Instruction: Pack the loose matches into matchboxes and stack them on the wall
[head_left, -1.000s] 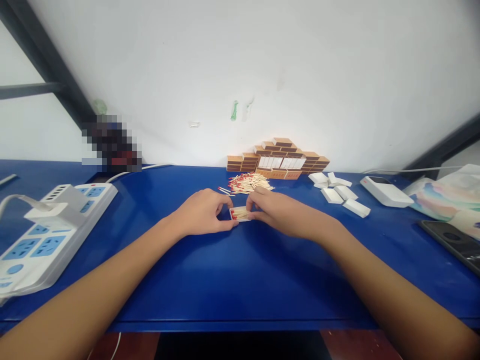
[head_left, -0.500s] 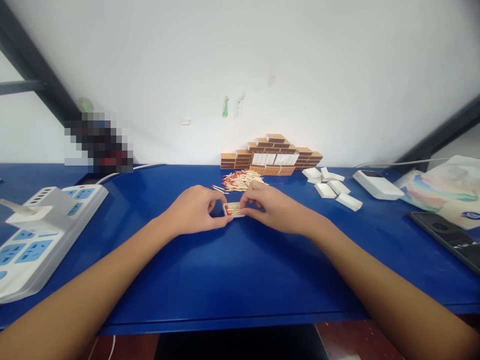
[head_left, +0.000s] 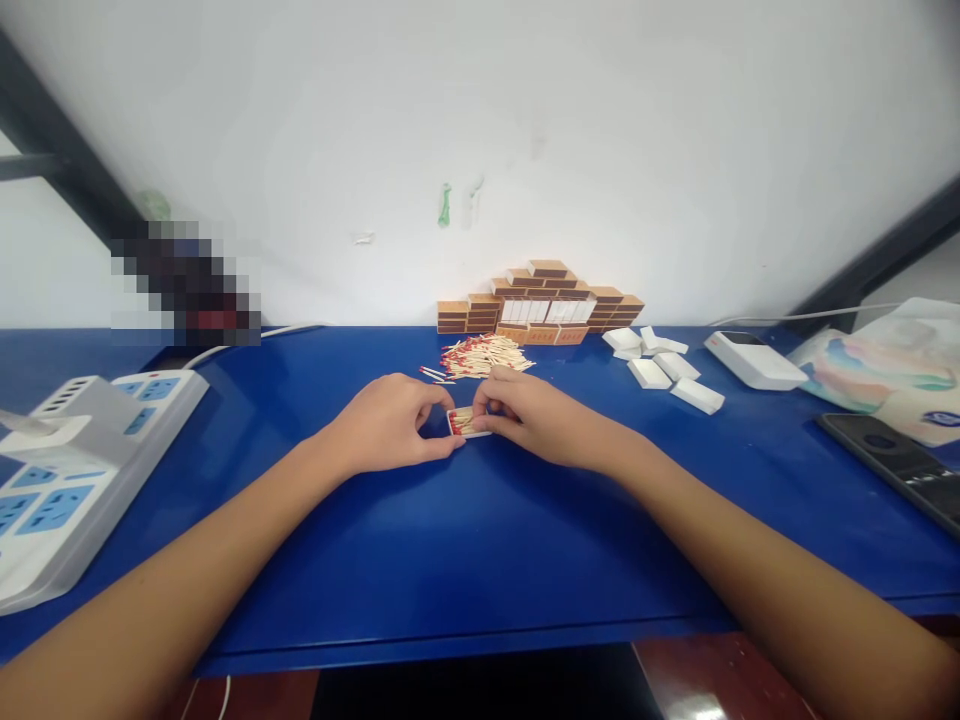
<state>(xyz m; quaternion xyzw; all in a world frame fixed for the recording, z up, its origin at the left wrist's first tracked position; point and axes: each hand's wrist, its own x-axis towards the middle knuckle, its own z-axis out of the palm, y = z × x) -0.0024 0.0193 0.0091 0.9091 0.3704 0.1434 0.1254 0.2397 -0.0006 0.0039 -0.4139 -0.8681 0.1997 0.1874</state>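
Note:
A small white matchbox tray (head_left: 486,433) holds several red-tipped matches (head_left: 462,420) on the blue table. My left hand (head_left: 394,425) grips the tray's left end, thumb at the near side and fingers at the far side. Over the tray's right half, the thumb and fingers of my right hand (head_left: 529,415) are pinched together on the matches; the fingers hide part of them. Just beyond the tray lies a heap of loose matches (head_left: 484,355), with a few strays on its left.
Brown matchboxes (head_left: 541,285) are stacked against the wall. Several empty white trays (head_left: 679,368) lie to their right. Farther right are a white device (head_left: 756,362), a plastic packet (head_left: 855,362) and a black phone (head_left: 889,465). A power strip (head_left: 112,490) sits at left.
My right fingers have shifted slightly left over the tray. The left hand keeps its grip on the tray. The whole view has shifted slightly.

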